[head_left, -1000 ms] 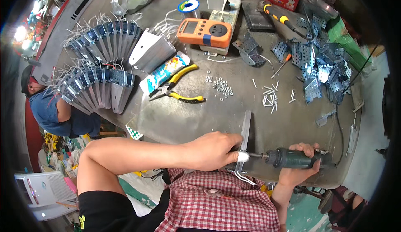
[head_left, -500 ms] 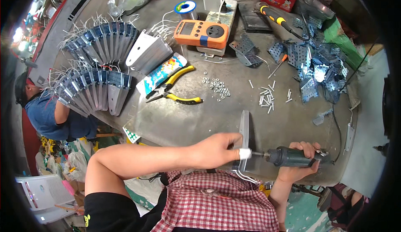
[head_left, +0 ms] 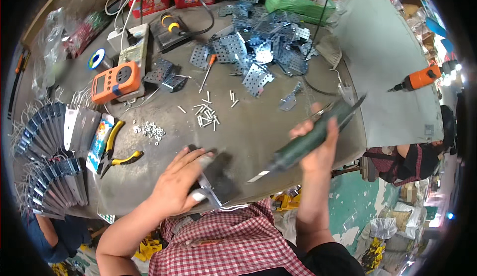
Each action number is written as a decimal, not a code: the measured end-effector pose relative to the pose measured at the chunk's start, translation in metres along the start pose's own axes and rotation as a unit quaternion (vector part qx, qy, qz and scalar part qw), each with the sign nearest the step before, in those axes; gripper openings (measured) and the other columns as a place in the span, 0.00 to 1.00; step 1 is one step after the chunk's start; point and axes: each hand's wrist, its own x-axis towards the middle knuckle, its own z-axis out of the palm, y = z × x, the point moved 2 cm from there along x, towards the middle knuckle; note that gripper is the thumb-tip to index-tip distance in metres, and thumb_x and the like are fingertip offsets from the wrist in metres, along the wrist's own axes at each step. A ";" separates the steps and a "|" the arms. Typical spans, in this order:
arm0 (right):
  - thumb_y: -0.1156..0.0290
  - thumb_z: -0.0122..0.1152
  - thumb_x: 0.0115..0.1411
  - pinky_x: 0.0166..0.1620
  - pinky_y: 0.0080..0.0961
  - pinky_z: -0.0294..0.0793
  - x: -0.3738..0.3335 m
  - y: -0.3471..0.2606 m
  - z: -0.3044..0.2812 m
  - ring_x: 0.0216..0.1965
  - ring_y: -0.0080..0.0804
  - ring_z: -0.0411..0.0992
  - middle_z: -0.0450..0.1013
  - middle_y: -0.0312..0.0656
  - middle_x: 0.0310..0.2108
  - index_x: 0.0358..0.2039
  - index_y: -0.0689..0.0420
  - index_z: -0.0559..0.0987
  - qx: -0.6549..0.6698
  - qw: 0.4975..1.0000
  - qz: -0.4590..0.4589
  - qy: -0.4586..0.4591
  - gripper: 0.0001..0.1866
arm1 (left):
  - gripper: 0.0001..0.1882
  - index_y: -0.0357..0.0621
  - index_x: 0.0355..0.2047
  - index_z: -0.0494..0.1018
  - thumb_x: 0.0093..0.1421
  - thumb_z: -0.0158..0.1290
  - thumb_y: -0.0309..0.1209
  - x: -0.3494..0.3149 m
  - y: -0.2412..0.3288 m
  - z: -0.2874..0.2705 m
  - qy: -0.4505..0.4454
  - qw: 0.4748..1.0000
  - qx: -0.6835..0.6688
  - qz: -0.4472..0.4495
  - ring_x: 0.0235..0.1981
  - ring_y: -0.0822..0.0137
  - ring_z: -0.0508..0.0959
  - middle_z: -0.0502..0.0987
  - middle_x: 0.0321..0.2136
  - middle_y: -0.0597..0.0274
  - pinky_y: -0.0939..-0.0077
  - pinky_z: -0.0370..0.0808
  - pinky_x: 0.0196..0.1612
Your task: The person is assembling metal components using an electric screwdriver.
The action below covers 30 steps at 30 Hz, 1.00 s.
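Observation:
My left hand [head_left: 178,184] grips a slim silvery metal housing [head_left: 210,194] at the table's front edge, fingers over its far side and thumb, with a white wrap, on the near side. White wires trail from the housing's near end. My right hand [head_left: 318,144] is wrapped round a dark green electric screwdriver [head_left: 310,136], held tilted above the table to the right, its bit apart from the housing. Beyond my left hand lie loose screws [head_left: 206,116] and small nuts [head_left: 150,131]. Yellow-handled pliers [head_left: 113,149] rest farther left, beside a colourful tube-shaped packet [head_left: 101,142].
Finished-looking metal housings with wires [head_left: 44,127] stand fanned out at left. An orange multimeter [head_left: 115,82] leans on a power strip [head_left: 134,52]. Perforated metal plates [head_left: 263,42] are heaped at the back, near a small screwdriver [head_left: 207,72]. An orange power tool [head_left: 422,78] is at far right.
The view has swung to the right. My right hand has drawn the electric screwdriver away from the housing and turned it. My left hand now lies lower over the housing.

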 end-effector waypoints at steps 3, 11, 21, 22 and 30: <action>0.57 0.55 0.54 0.29 0.30 0.70 0.037 -0.065 -0.014 0.25 0.35 0.69 0.67 0.44 0.24 0.51 0.54 0.64 -0.358 0.929 -0.055 0.081 0.26 | 0.30 0.36 0.53 0.56 0.46 0.46 0.23 -0.007 -0.007 -0.007 -0.002 0.998 -0.050 0.027 0.55 0.52 0.63 0.66 0.51 0.51 0.56 0.54 0.60; 0.78 0.61 0.46 0.44 0.37 0.65 0.042 -0.004 0.043 0.42 0.43 0.65 0.68 0.45 0.38 0.39 0.58 0.73 -0.711 0.524 -0.438 -0.169 0.17 | 0.22 0.39 0.37 0.68 0.37 0.56 0.21 -0.038 -0.026 -0.008 0.105 0.990 0.068 0.059 0.42 0.56 0.73 0.73 0.42 0.54 0.65 0.70 0.46; 0.82 0.47 0.53 0.51 0.30 0.64 0.088 0.022 0.053 0.48 0.41 0.67 0.70 0.46 0.45 0.42 0.61 0.72 -0.751 0.525 -0.352 -0.192 0.15 | 0.21 0.34 0.33 0.65 0.39 0.61 0.26 -0.173 -0.079 -0.102 0.589 0.707 0.141 -0.364 0.43 0.59 0.67 0.65 0.40 0.54 0.72 0.62 0.47; 0.84 0.46 0.53 0.50 0.28 0.64 0.087 0.020 0.056 0.47 0.39 0.68 0.70 0.45 0.44 0.41 0.62 0.72 -0.744 0.543 -0.354 -0.162 0.15 | 0.22 0.34 0.33 0.65 0.38 0.62 0.27 -0.179 -0.077 -0.112 0.582 0.680 0.200 -0.399 0.42 0.58 0.67 0.64 0.39 0.54 0.71 0.63 0.47; 0.82 0.54 0.48 0.39 0.22 0.65 0.002 0.054 0.047 0.34 0.29 0.66 0.69 0.40 0.31 0.30 0.63 0.74 -0.590 0.772 -0.047 -0.234 0.07 | 0.26 0.35 0.37 0.64 0.38 0.63 0.27 -0.204 -0.099 -0.106 0.510 0.625 0.402 -0.433 0.49 0.48 0.61 0.62 0.47 0.48 0.61 0.59 0.52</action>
